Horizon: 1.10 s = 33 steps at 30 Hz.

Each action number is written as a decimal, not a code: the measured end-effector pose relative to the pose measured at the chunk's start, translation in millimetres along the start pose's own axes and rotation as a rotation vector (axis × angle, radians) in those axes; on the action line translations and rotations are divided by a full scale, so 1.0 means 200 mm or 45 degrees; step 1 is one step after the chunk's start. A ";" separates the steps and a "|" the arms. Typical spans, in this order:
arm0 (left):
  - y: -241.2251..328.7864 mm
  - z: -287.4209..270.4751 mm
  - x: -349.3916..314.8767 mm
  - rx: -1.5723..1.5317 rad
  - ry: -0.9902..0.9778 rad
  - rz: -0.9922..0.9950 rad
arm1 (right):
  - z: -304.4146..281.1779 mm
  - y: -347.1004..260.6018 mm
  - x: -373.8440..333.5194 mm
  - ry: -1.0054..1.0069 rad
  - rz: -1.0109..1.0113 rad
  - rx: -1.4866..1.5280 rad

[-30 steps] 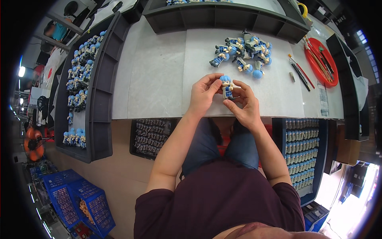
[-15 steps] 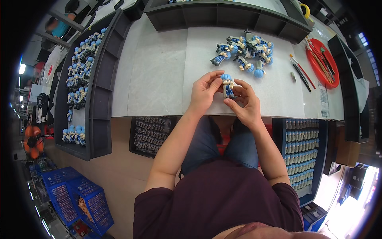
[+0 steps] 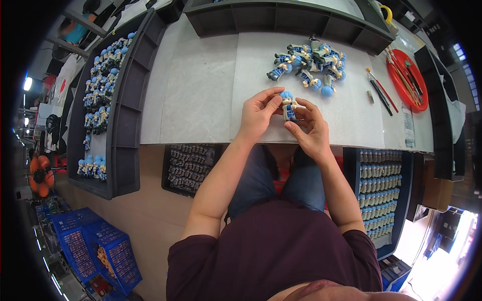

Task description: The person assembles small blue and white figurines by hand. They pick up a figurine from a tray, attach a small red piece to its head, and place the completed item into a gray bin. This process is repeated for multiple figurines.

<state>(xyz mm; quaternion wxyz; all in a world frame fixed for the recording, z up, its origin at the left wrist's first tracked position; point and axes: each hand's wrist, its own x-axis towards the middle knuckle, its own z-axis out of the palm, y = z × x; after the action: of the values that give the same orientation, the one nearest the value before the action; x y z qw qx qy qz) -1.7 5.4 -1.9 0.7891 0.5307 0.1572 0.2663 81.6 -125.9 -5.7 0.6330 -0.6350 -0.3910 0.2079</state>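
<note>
Between my two hands, a small blue-haired figurine (image 3: 288,106) in a blue and white outfit is held upright over the front of the table, its face toward me. My left hand (image 3: 259,112) pinches it at the head and side with thumb and fingertips. From the other side, the curled fingers of my right hand (image 3: 312,125) support its side and lower part. Just beyond, a loose pile of similar figurines (image 3: 314,62) lies on the white sheet, heads pointing various ways.
A grey crate (image 3: 123,120) of figurines stands at the left, another grey crate (image 3: 281,20) at the back. Brushes (image 3: 381,90) lie right of the pile, beside a red dish (image 3: 423,98) holding more brushes. Below the table edge are a dark tray (image 3: 188,170) and a blue crate (image 3: 407,200) of figurine rows.
Almost nothing differs. Both hands keep the figurine in the same spot, with it turned very slightly; the whole view has shifted a little.
</note>
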 end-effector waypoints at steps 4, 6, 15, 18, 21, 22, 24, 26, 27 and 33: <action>0.00 0.00 0.00 -0.004 0.001 0.008 | 0.00 0.01 0.00 -0.003 -0.015 0.011; 0.00 0.00 0.00 -0.008 0.000 0.015 | 0.00 0.01 0.00 -0.005 -0.022 0.008; 0.00 -0.01 -0.01 -0.010 -0.039 0.046 | 0.00 -0.01 0.00 -0.005 -0.003 -0.044; 0.00 -0.01 -0.02 0.000 -0.044 0.066 | 0.00 0.00 0.01 -0.008 -0.006 -0.055; 0.00 -0.01 -0.01 0.004 -0.046 0.066 | 0.00 0.00 0.00 -0.005 -0.001 -0.070; 0.00 -0.01 -0.01 0.004 -0.047 0.060 | 0.00 0.00 0.00 -0.002 0.003 -0.076; 0.00 0.00 -0.01 -0.014 -0.017 0.018 | 0.00 0.00 0.00 0.005 0.003 -0.070; 0.01 0.00 0.00 -0.019 0.007 -0.028 | 0.00 -0.01 0.00 0.005 0.012 -0.063; 0.01 0.00 0.00 -0.016 0.015 -0.052 | 0.00 -0.02 0.00 0.003 0.019 -0.060; 0.02 0.00 0.00 0.071 0.012 -0.039 | 0.00 -0.02 0.00 0.003 0.043 0.004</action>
<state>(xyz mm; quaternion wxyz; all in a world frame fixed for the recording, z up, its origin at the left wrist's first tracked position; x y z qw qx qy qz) -2.4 5.7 2.1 0.7772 0.5489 0.1763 0.2522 80.5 -126.9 -1.5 0.6308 -0.6407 -0.3793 0.2183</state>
